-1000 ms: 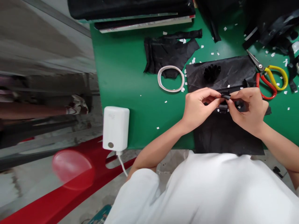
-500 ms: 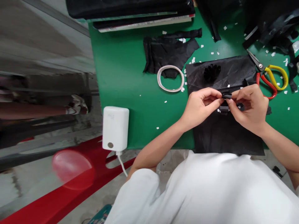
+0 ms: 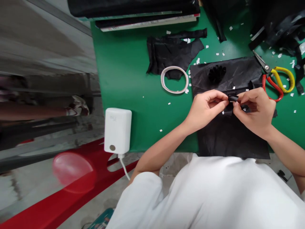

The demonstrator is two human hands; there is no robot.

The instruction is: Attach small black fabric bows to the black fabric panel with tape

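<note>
Both hands over the tabletop point(image 3: 143, 127), toward the near edge, right of middle. Left hand point(image 3: 206, 106): grip pinching the left end of a small black strip point(image 3: 233, 98), thumb and index finger pressed on it. Right hand point(image 3: 258, 111): grip pinching the strip's right end, thumb and index again. Strip curled, held between the two sets of fingertips, above black sheeting point(image 3: 233, 136). Sheeting runs to the near edge and slightly past it; one piece or two, can't tell, hands cover the middle. More black bits under the fingers, dark on dark, unclear.

Black rosette point(image 3: 217, 74) on the sheeting, beyond the hands. Scissors point(image 3: 267, 68), one red handle, one yellow, just beyond the right hand, blades toward the far edge. White tape ring point(image 3: 175, 92) left of the sheeting, partly over a black scrap point(image 3: 171, 52). White chips point(image 3: 169, 103) scattered about.

Power bank point(image 3: 118, 130), white, at the near left corner, cable point(image 3: 124, 168) hanging off the near edge. Books point(image 3: 147, 24) at the far left corner, black heap point(image 3: 281, 28) at the far right. Red chair point(image 3: 97, 159) off the near left corner. Another person's leg point(image 3: 47, 110) beyond the left edge, blurred.
</note>
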